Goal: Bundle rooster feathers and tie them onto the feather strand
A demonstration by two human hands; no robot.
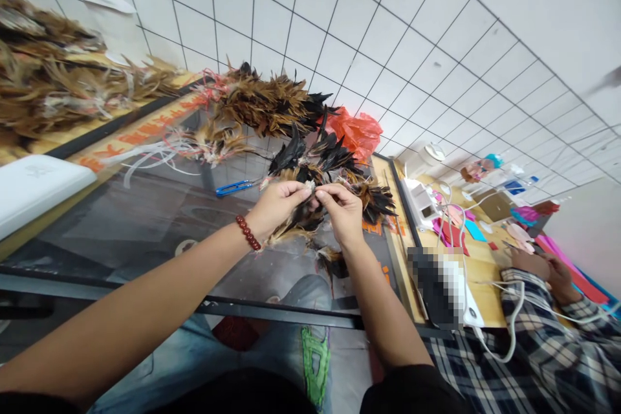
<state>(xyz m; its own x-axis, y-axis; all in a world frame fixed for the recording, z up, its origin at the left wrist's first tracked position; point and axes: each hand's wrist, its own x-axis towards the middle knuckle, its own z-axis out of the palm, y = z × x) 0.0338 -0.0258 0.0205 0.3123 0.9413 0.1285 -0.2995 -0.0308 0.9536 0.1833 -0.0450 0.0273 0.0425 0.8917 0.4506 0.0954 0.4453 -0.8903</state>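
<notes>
My left hand (277,206) wears a dark red bead bracelet (247,233) and pinches the pale base of a small bunch of feathers (298,215) between thumb and fingers. Brown and black feathers hang down below the grip. Close beside it, my right hand (343,208) is closed in a pinch at the same pale base, the fingertips nearly meeting the left thumb. Exactly what lies between the right fingertips is too small to see. Loose black feathers (288,154) lie just behind both hands, and blue thread snips (233,188) rest left of them on the glass-topped table (218,226).
A large brown feather bundle (266,100) and a red plastic bag (356,132) stand along the tiled wall. More feathers (72,94) and a white box (41,191) are at left. At right, a co-worker's hands (531,265) are near coloured paper and white cables (517,330).
</notes>
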